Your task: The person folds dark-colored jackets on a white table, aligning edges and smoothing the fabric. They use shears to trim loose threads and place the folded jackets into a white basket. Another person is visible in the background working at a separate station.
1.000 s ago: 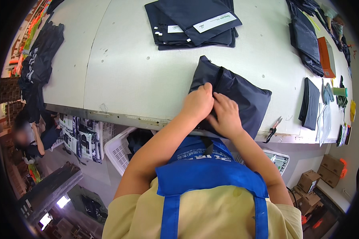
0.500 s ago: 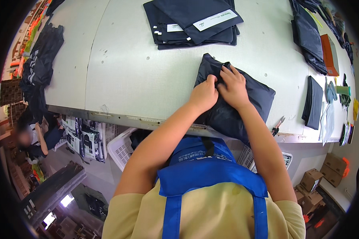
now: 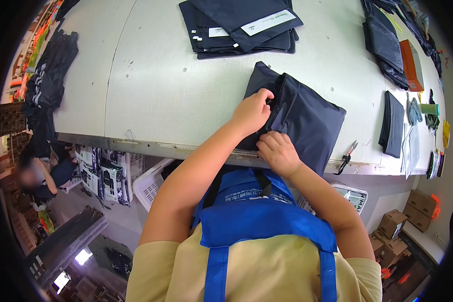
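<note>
Glossy pouch (image 3: 312, 118), smooth table (image 3: 151, 95), cloth apron (image 3: 267, 221)

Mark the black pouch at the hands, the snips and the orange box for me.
Black pouch (image 3: 306, 113): head view, on its upper face.
Snips (image 3: 347, 157): head view, about mid-length.
Orange box (image 3: 411, 65): head view, middle of its visible side.

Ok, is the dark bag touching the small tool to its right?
Apart. The head view shows a strip of pale tabletop between the right edge of the dark bag and the small tool.
</note>
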`<state>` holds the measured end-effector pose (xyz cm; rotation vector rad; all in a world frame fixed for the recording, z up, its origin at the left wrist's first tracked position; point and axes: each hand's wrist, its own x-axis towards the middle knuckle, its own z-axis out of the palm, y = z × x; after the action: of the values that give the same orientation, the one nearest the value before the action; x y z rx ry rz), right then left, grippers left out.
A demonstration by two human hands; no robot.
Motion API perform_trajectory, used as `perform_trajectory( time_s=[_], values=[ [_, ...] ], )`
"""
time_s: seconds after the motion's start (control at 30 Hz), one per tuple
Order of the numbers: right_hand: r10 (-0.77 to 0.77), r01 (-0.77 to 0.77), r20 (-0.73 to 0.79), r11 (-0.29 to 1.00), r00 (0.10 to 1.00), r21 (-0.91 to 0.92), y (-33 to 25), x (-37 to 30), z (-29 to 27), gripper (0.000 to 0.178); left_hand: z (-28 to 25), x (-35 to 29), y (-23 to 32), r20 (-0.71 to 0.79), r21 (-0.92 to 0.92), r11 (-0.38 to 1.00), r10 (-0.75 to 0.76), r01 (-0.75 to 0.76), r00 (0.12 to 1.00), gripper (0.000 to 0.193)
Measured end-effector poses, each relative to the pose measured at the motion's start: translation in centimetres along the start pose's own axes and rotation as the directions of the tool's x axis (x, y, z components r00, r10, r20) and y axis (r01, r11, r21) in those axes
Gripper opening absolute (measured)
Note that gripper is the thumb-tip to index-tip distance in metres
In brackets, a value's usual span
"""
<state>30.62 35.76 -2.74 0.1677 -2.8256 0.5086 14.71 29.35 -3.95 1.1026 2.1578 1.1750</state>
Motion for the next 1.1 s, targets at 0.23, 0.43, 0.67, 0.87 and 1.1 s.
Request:
perform_trajectory(
  time_s=[0.23,0.43,0.67,0.87,1.1],
  values=[
    [0.137,-0.141,0.082,0.989,0.987,0.049,-0.4,-0.1,-0.5,0.029,-1.0,-6.3,1.0,-0.108,0.085,0.984,-0.147,0.157,0.983,0.021],
    [0.206,-0.194,0.139,0.976,0.969,-0.093,-1.7,1.1,0.0,0.019,-0.2,-6.0,-0.3,-0.175,0.317,0.938,-0.086,0.138,0.981,0.019],
    [0.1,-0.099,-0.012,0.994,0.995,0.052,-1.7,0.3,0.5,0.014,-1.5,-7.0,0.4,-0.162,-0.192,0.966,-0.206,0.174,0.965,0.008],
    [-0.061,0.062,0.008,0.995,0.998,-0.082,-1.6,0.8,0.0,0.012,-1.2,-6.5,0.2,-0.119,-0.277,0.934,-0.267,0.227,0.956,0.01],
    [-0.099,0.1,0.064,0.995,0.993,-0.014,-1.1,1.0,0.0,0.012,-1.2,-6.7,-0.3,-0.085,-0.339,0.91,-0.283,0.239,0.955,0.01]
  ],
)
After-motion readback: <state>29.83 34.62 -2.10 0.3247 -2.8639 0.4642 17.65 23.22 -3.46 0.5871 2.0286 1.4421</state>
